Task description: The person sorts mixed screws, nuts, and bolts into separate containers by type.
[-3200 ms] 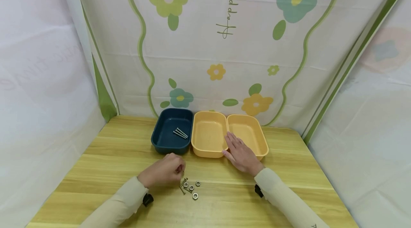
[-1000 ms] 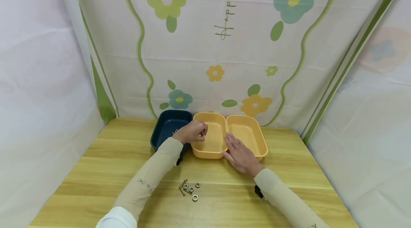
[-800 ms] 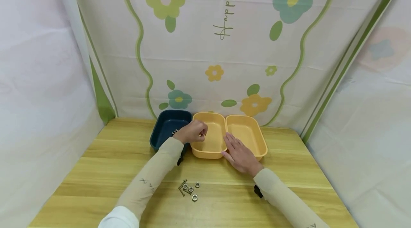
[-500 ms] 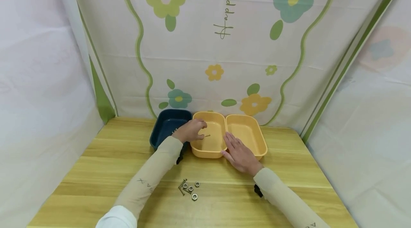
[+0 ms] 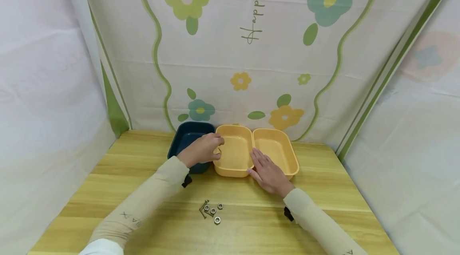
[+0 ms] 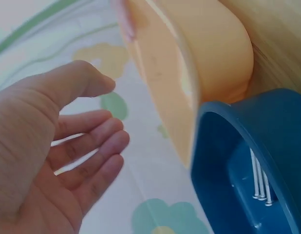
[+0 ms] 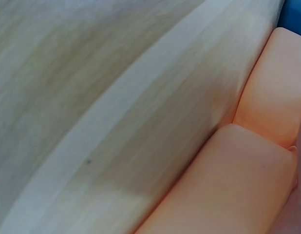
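Note:
My left hand (image 5: 202, 150) hovers over the gap between the blue bin (image 5: 172, 153) and the middle yellow bin (image 5: 233, 172), fingers loosely bent and apart from the thumb. The left wrist view shows nothing held in this hand (image 6: 67, 141). A thin dark sliver shows between thumb and fingers in the head view, too small to identify. Three screws (image 6: 260, 180) lie in the blue bin. My right hand (image 5: 267, 173) lies flat with straight fingers on the adjoining rims of the middle and right yellow bins (image 5: 292, 155).
Several hex nuts (image 5: 217, 220) and a few thin screws (image 5: 202, 209) lie loose on the wooden table (image 5: 266, 227), in front of the bins. The bins stand side by side against a flowered cloth (image 5: 215, 59) at the back. Cloth also hangs at both sides.
The left hand went from the loose pile to the middle bin, opened there and left a small screw, then drew back leftwards. The right hand has stayed on the rims.

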A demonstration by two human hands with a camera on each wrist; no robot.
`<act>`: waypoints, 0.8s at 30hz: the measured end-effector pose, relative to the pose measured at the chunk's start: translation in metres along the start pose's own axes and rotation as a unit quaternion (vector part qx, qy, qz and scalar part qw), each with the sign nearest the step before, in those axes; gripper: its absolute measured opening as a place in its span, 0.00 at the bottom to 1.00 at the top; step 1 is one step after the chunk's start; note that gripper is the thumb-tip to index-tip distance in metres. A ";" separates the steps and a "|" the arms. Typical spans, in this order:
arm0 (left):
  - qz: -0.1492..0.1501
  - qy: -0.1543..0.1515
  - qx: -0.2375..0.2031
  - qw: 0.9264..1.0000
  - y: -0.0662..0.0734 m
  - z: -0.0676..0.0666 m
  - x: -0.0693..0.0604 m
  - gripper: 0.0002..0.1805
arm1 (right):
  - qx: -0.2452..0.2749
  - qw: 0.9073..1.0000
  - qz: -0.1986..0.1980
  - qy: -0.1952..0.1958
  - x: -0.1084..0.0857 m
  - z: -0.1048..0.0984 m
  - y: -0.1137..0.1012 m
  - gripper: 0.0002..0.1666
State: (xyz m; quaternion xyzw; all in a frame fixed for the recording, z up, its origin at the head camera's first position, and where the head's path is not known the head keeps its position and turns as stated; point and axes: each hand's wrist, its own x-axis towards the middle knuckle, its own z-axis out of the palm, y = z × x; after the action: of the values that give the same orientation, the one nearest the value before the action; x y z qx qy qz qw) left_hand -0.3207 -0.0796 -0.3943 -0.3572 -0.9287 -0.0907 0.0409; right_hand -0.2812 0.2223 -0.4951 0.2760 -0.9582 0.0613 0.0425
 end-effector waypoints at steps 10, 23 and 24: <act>0.015 0.002 -0.057 0.998 0.007 -0.008 -0.060 0.14 | 0.001 1.000 0.003 -0.002 0.000 -0.002 -0.001 0.44; 0.003 -0.061 -0.083 0.995 0.012 0.013 -0.097 0.10 | 0.005 1.000 0.002 0.006 0.000 0.002 0.000 0.44; 0.003 -0.065 -0.087 0.994 0.012 0.016 -0.098 0.11 | 0.004 1.000 0.004 0.002 0.000 0.001 0.000 0.44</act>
State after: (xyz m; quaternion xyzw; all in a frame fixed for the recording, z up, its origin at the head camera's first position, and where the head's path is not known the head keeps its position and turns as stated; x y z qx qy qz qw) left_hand -0.2396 -0.1319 -0.4226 -0.3678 -0.9168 -0.1471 -0.0506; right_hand -0.2815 0.2225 -0.4964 0.2725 -0.9589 0.0661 0.0429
